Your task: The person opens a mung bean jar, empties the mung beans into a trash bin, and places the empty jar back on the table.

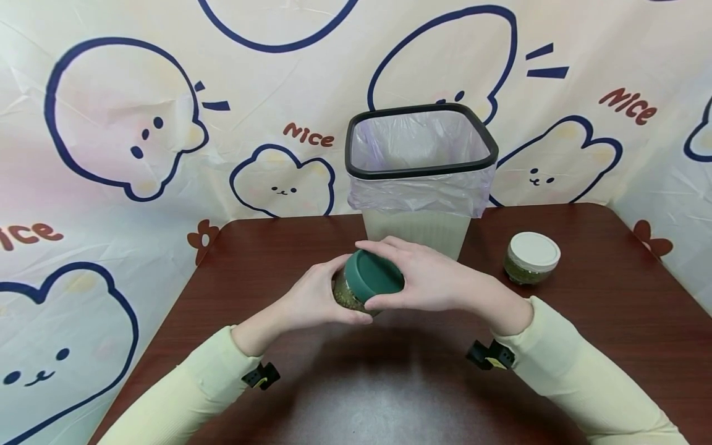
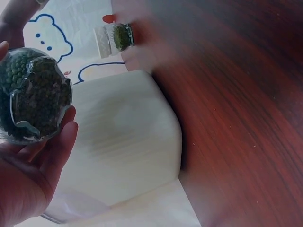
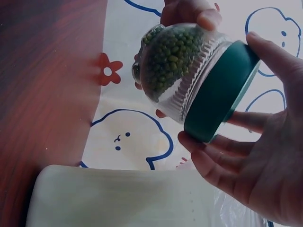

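A clear plastic jar [image 3: 173,61] of green mung beans is held tilted above the table, its green lid [image 1: 374,275] toward my right side. My left hand [image 1: 314,296] grips the jar's body, with fingers wrapped around it in the left wrist view. My right hand [image 1: 428,276] holds the lid by its rim, thumb on one side and fingers on the other. The lid sits on the jar's mouth. In the left wrist view the jar's moulded base [image 2: 40,94] faces the camera, beans showing through it.
Behind the hands stands a pale bin [image 1: 417,228] with a black rim [image 1: 423,173] and a thin purplish liner [image 1: 423,194]. To the right, a second jar [image 1: 531,258] with a white lid rests on the dark wood table [image 1: 267,247]. A printed cloth hangs behind.
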Available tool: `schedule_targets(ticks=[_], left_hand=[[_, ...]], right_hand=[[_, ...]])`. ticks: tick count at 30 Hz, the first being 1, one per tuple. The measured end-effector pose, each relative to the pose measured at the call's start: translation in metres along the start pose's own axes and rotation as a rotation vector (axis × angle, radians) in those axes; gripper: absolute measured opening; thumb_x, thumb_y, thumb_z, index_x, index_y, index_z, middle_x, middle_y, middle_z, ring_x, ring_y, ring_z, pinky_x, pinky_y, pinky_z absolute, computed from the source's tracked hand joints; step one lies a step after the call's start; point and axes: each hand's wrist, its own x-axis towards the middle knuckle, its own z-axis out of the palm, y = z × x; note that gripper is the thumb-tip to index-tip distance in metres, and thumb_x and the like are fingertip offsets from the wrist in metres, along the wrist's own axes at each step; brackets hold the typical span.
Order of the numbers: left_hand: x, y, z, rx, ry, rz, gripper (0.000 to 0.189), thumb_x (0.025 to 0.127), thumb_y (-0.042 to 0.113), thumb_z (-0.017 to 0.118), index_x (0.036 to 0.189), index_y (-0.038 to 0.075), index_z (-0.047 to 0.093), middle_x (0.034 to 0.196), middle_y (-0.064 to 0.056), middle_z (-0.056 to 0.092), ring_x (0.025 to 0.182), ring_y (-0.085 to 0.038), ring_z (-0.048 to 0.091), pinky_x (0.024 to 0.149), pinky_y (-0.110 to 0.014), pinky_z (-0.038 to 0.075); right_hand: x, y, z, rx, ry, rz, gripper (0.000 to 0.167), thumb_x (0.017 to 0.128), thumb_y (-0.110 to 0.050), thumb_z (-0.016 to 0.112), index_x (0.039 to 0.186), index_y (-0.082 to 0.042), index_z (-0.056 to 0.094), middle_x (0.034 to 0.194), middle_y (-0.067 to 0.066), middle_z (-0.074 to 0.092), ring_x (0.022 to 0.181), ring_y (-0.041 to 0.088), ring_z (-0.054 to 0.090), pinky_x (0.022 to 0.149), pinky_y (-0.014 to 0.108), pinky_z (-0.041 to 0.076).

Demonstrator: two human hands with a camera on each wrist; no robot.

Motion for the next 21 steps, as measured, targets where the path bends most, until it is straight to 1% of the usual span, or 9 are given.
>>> schedule_targets(ticks=[4, 8, 11, 15, 18, 21], left_hand=[[-0.001, 0.0, -0.001, -0.008, -0.017, -0.012, 0.077, 0.069, 0.034, 0.088, 0.133, 0.016, 0.05, 0.112, 0.009, 0.061, 0.098, -0.01, 0.058, 0.082, -0.034, 0.051], [-0.001, -0.001, -0.001, -0.013, -0.021, -0.014, 0.077, 0.069, 0.035, 0.087, 0.134, 0.017, 0.05, 0.112, 0.009, 0.061, 0.098, -0.01, 0.058, 0.082, -0.035, 0.051], [-0.001, -0.003, -0.001, -0.024, -0.014, -0.019, 0.076, 0.069, 0.033, 0.088, 0.133, 0.016, 0.05, 0.113, 0.009, 0.061, 0.098, -0.01, 0.059, 0.082, -0.035, 0.051], [0.001, -0.003, -0.001, -0.039, -0.01, -0.027, 0.075, 0.07, 0.032, 0.088, 0.133, 0.015, 0.051, 0.114, 0.008, 0.061, 0.099, -0.011, 0.059, 0.082, -0.034, 0.052], [0.001, -0.003, -0.001, -0.053, -0.015, -0.034, 0.075, 0.07, 0.032, 0.087, 0.133, 0.016, 0.051, 0.115, 0.008, 0.061, 0.099, -0.011, 0.059, 0.082, -0.034, 0.052], [0.001, -0.003, -0.001, -0.066, -0.015, -0.04, 0.075, 0.07, 0.032, 0.088, 0.133, 0.016, 0.051, 0.115, 0.008, 0.061, 0.099, -0.012, 0.059, 0.082, -0.034, 0.052]], right_hand=[[0.0, 0.003, -0.001, 0.017, -0.019, -0.057, 0.084, 0.081, -0.05, 0.074, 0.151, -0.028, 0.033, 0.131, -0.002, 0.047, 0.104, 0.014, 0.052, 0.08, 0.031, 0.049], [-0.001, 0.005, 0.0, -0.007, -0.015, -0.074, 0.085, 0.082, -0.052, 0.072, 0.153, -0.03, 0.029, 0.136, -0.003, 0.045, 0.106, 0.014, 0.052, 0.079, 0.032, 0.048], [-0.001, 0.002, 0.0, -0.044, 0.023, -0.047, 0.086, 0.082, -0.057, 0.068, 0.153, -0.031, 0.028, 0.138, -0.003, 0.044, 0.106, 0.015, 0.053, 0.078, 0.035, 0.049], [0.0, -0.004, -0.001, -0.103, 0.086, 0.016, 0.084, 0.083, -0.063, 0.064, 0.152, -0.03, 0.029, 0.14, -0.001, 0.044, 0.108, 0.018, 0.053, 0.078, 0.039, 0.049], [0.001, -0.007, -0.002, -0.136, 0.095, 0.055, 0.083, 0.083, -0.065, 0.061, 0.152, -0.03, 0.03, 0.14, 0.0, 0.045, 0.11, 0.019, 0.054, 0.079, 0.041, 0.05], [0.003, -0.009, -0.003, -0.15, 0.083, 0.092, 0.083, 0.083, -0.067, 0.059, 0.152, -0.03, 0.031, 0.138, 0.001, 0.047, 0.107, 0.018, 0.055, 0.079, 0.04, 0.05]])
